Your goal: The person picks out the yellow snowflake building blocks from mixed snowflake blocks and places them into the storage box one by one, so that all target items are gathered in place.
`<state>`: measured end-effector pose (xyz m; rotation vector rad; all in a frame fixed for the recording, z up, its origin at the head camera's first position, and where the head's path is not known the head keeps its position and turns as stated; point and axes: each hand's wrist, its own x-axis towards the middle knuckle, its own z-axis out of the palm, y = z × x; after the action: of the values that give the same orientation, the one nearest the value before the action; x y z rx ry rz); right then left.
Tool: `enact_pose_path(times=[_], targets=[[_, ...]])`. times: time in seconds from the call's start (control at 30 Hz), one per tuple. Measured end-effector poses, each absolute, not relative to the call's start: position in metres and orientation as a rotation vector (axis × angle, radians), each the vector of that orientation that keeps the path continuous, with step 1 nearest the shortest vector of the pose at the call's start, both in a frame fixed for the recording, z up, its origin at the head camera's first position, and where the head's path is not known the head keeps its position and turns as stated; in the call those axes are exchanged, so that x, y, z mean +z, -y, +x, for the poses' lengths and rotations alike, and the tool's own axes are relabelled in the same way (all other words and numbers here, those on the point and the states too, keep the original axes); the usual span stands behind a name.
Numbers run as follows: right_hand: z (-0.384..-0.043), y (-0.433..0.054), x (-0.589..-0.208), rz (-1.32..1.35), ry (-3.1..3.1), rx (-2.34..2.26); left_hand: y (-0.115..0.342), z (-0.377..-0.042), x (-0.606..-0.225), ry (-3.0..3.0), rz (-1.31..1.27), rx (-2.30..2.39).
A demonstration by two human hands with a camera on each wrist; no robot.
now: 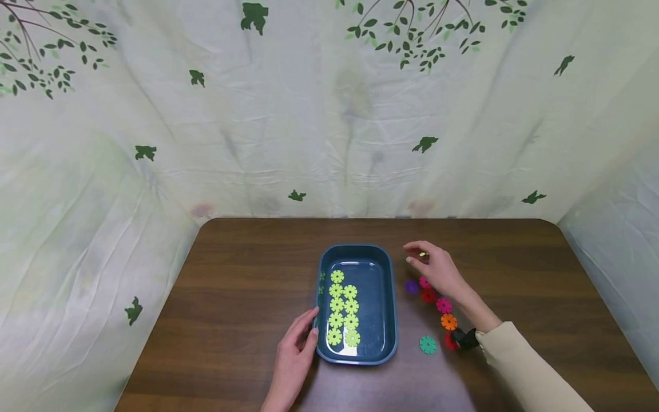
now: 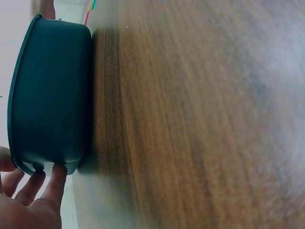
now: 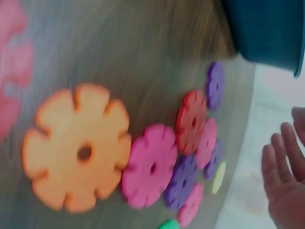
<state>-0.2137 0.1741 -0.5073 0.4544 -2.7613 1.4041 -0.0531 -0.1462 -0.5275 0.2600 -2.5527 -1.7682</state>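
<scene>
A dark blue rectangular tray stands on the table, with yellow-green notched flower discs in two columns along its left side. My left hand rests its fingertips against the tray's left side. In the left wrist view, straight fingers touch the outer wall close to the rim. My right hand hovers right of the tray, its fingers extended and slightly bent. A yellow disc lies near that hand, and a bit of it shows between thumb and fingers in the head view.
Loose discs lie right of the tray: a purple one, a red one, a pink one, an orange one and a green one, among others. The wooden table meets a printed curtain at the back.
</scene>
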Motion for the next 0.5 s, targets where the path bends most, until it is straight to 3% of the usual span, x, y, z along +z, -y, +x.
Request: enact_pose_path(times=[0.5], targets=[[-0.238, -0.215, -0.527, 0.363, 2.954, 1.252, 0.146, -0.052, -0.527, 2.514, 0.221, -1.778]])
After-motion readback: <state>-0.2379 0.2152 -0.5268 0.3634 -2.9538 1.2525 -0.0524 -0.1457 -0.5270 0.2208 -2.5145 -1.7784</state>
